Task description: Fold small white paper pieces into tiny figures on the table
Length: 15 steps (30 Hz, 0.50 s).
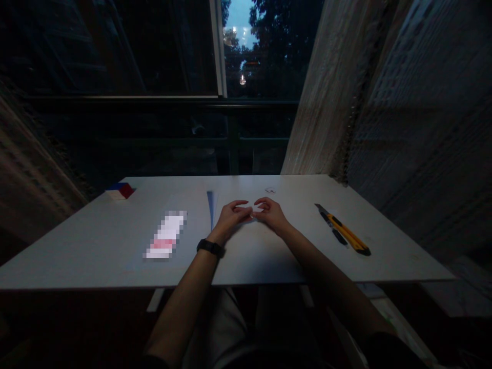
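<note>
Left hand [232,215] and right hand [271,213]: fingertips close together, grip indeterminable. Bluish strip [210,204]: nine o'clock from nearer left hand, long axis twelve-to-six.

In front of you, a white bench [261,264] stands before a dark window [115,51] with a pale frame [220,56]. Through the glass you see trees [288,36] and some blue sky [237,14]; a small light [242,80] glows there. Curtains hang either side of you, left [28,148] and right [321,97]. Your room is dim, its floor [77,328] nearly black.
</note>
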Each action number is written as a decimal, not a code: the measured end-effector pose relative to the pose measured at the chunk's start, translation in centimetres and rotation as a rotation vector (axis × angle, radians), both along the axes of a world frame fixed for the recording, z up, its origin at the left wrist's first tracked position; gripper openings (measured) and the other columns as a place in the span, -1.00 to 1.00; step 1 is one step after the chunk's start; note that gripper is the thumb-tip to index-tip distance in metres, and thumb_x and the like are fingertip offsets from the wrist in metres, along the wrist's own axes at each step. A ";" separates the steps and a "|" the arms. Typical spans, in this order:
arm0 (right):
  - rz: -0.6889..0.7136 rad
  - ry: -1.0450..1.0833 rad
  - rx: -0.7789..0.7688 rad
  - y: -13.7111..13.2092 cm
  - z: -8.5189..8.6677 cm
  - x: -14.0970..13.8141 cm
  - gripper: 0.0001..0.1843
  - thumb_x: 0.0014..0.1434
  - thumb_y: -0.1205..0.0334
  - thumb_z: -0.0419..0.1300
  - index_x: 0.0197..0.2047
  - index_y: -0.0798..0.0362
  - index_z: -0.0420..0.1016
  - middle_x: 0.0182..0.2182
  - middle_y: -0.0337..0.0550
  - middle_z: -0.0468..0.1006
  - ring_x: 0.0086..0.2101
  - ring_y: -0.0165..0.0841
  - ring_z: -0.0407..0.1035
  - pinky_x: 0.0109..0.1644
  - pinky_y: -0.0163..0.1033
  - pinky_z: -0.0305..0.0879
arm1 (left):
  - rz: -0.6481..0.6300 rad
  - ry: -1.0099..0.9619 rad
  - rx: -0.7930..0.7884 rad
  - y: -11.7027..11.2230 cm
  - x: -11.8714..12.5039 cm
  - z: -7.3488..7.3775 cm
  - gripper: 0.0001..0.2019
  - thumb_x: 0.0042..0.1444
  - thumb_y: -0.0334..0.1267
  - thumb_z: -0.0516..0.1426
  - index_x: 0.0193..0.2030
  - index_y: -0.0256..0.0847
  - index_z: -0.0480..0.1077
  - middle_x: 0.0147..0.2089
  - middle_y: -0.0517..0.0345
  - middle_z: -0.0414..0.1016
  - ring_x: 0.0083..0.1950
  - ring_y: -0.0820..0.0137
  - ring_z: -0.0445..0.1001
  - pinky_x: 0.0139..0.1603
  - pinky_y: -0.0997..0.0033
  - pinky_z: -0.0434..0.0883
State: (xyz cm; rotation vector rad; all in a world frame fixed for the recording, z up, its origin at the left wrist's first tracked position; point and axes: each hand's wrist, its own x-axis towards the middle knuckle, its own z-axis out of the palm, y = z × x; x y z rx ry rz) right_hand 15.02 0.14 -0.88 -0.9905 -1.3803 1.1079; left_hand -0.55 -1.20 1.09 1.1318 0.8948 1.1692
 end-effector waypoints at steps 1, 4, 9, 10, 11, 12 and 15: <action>-0.005 -0.028 0.011 0.0 -0.1 0.0 -0.52 -0.36 0.18 0.37 -0.29 0.08 0.39 -0.54 -0.34 0.38 -0.57 -0.50 0.27 -0.49 -0.37 0.18 | 0.014 0.035 0.010 0.1 0.0 -0.2 -0.65 -0.25 -0.26 0.29 -0.26 -0.34 0.43 -0.47 0.12 0.49 -0.42 0.43 0.47 -0.27 0.34 0.43; 0.028 -0.118 0.036 0.1 -0.3 0.1 -0.56 -0.32 0.18 0.35 -0.30 0.10 0.41 -0.54 -0.31 0.40 -0.54 -0.47 0.30 -0.44 -0.35 0.22 | 0.080 0.182 0.075 0.6 -0.2 -0.7 -0.70 -0.32 -0.20 0.32 -0.44 -0.36 0.47 -0.53 0.11 0.47 -0.49 0.46 0.42 -0.37 0.42 0.38; 0.034 -0.267 0.094 0.4 -0.9 0.2 -0.64 -0.30 0.19 0.34 -0.35 0.10 0.46 -0.49 -0.23 0.49 -0.40 -0.37 0.38 -0.29 -0.26 0.28 | 0.109 0.380 0.201 0.8 -0.4 -0.7 -0.71 -0.33 -0.16 0.31 -0.47 -0.33 0.51 -0.57 0.11 0.46 -0.54 0.48 0.34 -0.47 0.47 0.28; 0.019 -0.282 0.099 0.4 -0.9 0.2 -0.65 -0.31 0.19 0.34 -0.36 0.10 0.47 -0.48 -0.23 0.49 -0.38 -0.35 0.38 -0.27 -0.26 0.28 | 0.097 0.383 0.205 0.8 -0.4 -0.6 -0.71 -0.32 -0.14 0.31 -0.47 -0.33 0.52 -0.56 0.10 0.47 -0.53 0.48 0.34 -0.46 0.47 0.28; 0.010 -0.288 0.095 0.5 -1.0 0.2 -0.64 -0.31 0.19 0.35 -0.36 0.10 0.48 -0.48 -0.23 0.50 -0.38 -0.35 0.38 -0.27 -0.25 0.28 | 0.088 0.375 0.203 0.7 -0.3 -0.5 -0.70 -0.30 -0.12 0.30 -0.46 -0.33 0.52 -0.54 0.09 0.48 -0.52 0.47 0.35 -0.46 0.47 0.28; 0.008 -0.290 0.089 0.5 -0.9 0.3 -0.63 -0.31 0.19 0.35 -0.35 0.10 0.48 -0.49 -0.23 0.50 -0.38 -0.35 0.39 -0.28 -0.25 0.29 | 0.080 0.364 0.199 0.7 -0.3 -0.5 -0.70 -0.28 -0.11 0.29 -0.46 -0.33 0.52 -0.52 0.07 0.49 -0.50 0.46 0.36 -0.45 0.46 0.29; -0.011 -0.322 0.109 0.3 -0.7 0.2 -0.62 -0.31 0.19 0.35 -0.32 0.08 0.51 -0.46 -0.22 0.53 -0.39 -0.35 0.39 -0.28 -0.25 0.29 | 0.086 0.371 0.209 0.7 -0.5 -0.5 -0.72 -0.26 -0.11 0.27 -0.48 -0.32 0.51 -0.50 0.06 0.50 -0.48 0.44 0.37 -0.44 0.46 0.28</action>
